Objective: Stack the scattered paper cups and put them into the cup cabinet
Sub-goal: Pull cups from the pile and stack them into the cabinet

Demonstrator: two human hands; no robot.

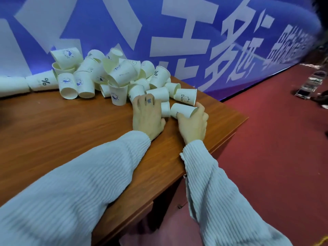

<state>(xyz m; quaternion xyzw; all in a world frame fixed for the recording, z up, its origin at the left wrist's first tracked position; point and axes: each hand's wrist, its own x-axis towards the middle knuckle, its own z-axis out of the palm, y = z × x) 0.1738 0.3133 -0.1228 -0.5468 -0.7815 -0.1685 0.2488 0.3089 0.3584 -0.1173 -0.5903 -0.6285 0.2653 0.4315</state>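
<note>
Both hands work at the near right corner of the wooden desk (pixel 62 125), at the fringe of the pile of paper cups (pixel 110 73). The right hand (pixel 193 125) curls its thumb and fingers around a white cup lying on its side (pixel 182 110), whose long axis runs roughly left to right with the open mouth toward the right, under the fingertips, and the base toward the left hand. The left hand (pixel 148 116) lies palm down just beside it, fingers bent over another cup (pixel 165 108) of which only a short white section shows between the two hands; whether those fingers truly clasp it cannot be told. The two cups sit touching or nearly so, end to end, so nesting them seems to turn on lining up their axes and sliding base into mouth. The remaining cups lie heaped beyond the hands toward the blue printed banner (pixel 177 32), most tipped over, some with blue logos, one marked with a percent sign. They are thin, smooth, tapered paper, light and easily crushed. The desk is glossy wood grain; red carpet (pixel 266 157) lies to the right. No cup cabinet is visible.
</note>
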